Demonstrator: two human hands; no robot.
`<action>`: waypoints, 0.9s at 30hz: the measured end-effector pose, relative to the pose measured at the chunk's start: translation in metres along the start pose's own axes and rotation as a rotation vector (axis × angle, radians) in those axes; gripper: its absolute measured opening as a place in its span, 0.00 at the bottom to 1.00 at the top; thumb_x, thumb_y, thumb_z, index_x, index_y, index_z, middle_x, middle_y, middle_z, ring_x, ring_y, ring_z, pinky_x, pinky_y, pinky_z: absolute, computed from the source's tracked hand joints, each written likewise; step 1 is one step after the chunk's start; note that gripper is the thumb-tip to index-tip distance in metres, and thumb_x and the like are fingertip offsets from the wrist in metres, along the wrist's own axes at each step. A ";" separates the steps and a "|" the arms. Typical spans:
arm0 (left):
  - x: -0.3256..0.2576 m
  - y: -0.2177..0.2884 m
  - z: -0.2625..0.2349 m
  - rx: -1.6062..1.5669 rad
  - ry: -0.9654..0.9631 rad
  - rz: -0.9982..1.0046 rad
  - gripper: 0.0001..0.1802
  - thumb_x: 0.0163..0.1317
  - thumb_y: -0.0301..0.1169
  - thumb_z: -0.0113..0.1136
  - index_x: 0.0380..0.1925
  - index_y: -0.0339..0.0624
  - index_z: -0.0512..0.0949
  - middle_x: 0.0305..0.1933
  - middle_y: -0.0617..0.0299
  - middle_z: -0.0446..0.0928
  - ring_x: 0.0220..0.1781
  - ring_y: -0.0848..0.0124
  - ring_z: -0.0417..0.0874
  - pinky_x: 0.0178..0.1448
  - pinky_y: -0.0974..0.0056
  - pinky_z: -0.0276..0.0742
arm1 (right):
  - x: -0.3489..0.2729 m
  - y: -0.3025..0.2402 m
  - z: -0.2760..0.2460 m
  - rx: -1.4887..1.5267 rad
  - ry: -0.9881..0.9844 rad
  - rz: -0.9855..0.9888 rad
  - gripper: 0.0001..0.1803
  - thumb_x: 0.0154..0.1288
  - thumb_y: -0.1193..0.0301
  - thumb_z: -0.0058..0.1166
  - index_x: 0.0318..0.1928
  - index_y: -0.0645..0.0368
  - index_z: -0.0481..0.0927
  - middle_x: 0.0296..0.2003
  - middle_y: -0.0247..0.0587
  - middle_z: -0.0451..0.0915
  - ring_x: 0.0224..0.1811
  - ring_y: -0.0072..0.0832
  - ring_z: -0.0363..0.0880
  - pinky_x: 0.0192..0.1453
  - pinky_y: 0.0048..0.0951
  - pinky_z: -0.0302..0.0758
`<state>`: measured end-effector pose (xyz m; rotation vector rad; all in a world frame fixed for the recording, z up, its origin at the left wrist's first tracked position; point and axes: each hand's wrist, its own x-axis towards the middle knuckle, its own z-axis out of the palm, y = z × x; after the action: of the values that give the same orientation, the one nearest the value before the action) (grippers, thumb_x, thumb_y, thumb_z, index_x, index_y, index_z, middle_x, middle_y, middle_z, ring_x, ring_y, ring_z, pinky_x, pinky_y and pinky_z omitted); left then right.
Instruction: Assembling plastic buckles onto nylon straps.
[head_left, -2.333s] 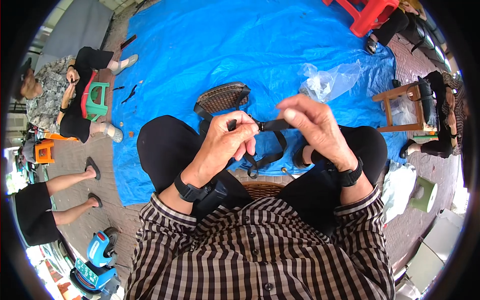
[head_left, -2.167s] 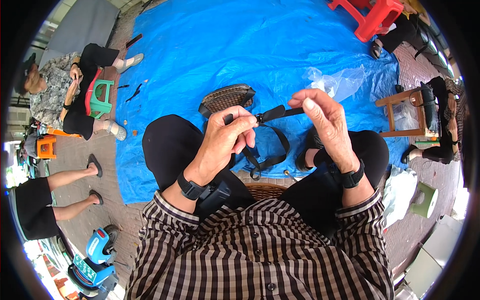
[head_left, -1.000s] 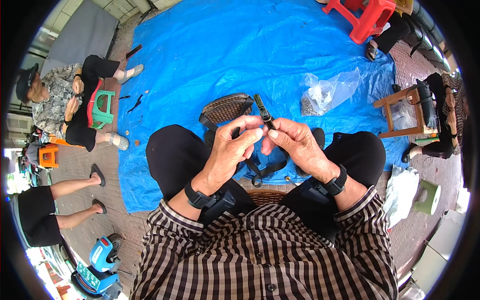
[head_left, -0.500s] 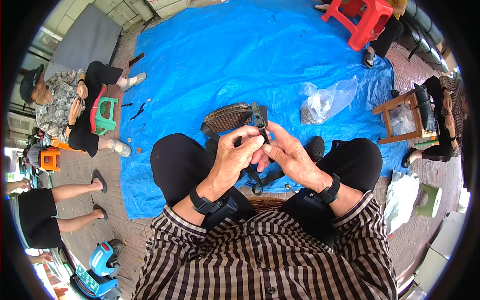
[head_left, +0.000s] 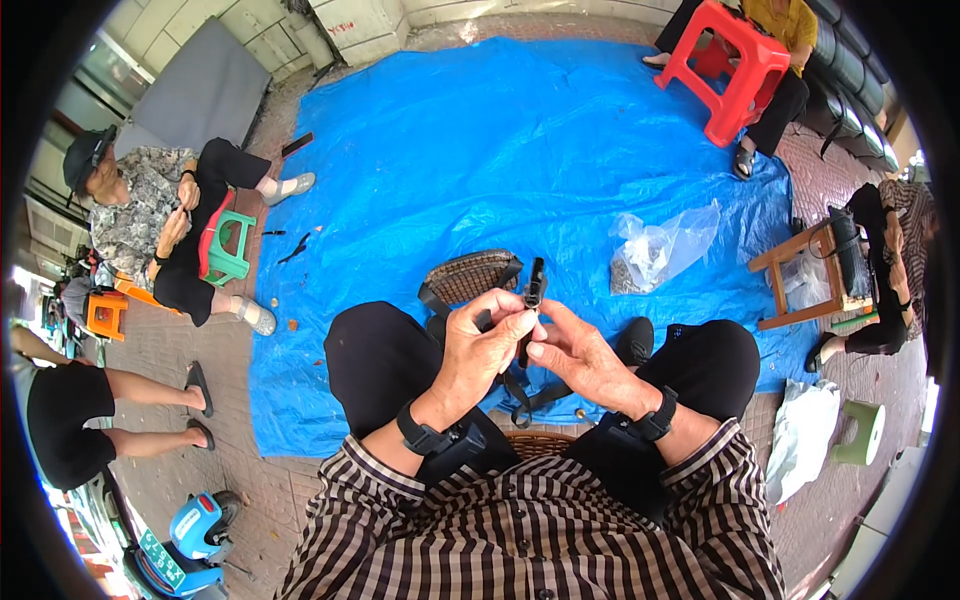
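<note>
Between my knees, both hands are closed on a small dark buckle-like piece. It stands up from my fingertips; its exact kind is too small to make out. My left hand pinches it with thumb and fingers, and my right hand grips its lower part from the other side. A black strap hangs below the hands; whether it joins the piece is hidden. Just beyond my left hand lies a brown woven-pattern bag with a dark edge and strap.
A blue tarp covers the ground ahead. On it lies a clear plastic bag with greyish contents. A wicker basket sits between my legs. Seated people flank the tarp, near a red stool, a green stool and a wooden stool.
The view has shifted, so the surroundings sit lower in it. The dark piece is turned, showing a narrower side, and my fingers have moved slightly around it.
</note>
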<state>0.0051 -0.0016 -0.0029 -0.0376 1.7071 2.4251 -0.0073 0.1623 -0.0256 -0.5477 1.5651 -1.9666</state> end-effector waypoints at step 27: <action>-0.007 0.011 0.009 0.268 -0.185 -0.179 0.09 0.62 0.32 0.55 0.36 0.38 0.78 0.19 0.68 0.73 0.20 0.85 0.67 0.22 0.77 0.58 | 0.005 -0.006 -0.026 0.346 0.325 0.050 0.09 0.63 0.71 0.51 0.27 0.60 0.78 0.23 0.34 0.78 0.26 0.21 0.76 0.34 0.23 0.74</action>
<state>0.0112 0.0019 0.0113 0.0638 1.8399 1.9911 -0.0284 0.1789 -0.0263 -0.0488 1.3519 -2.3059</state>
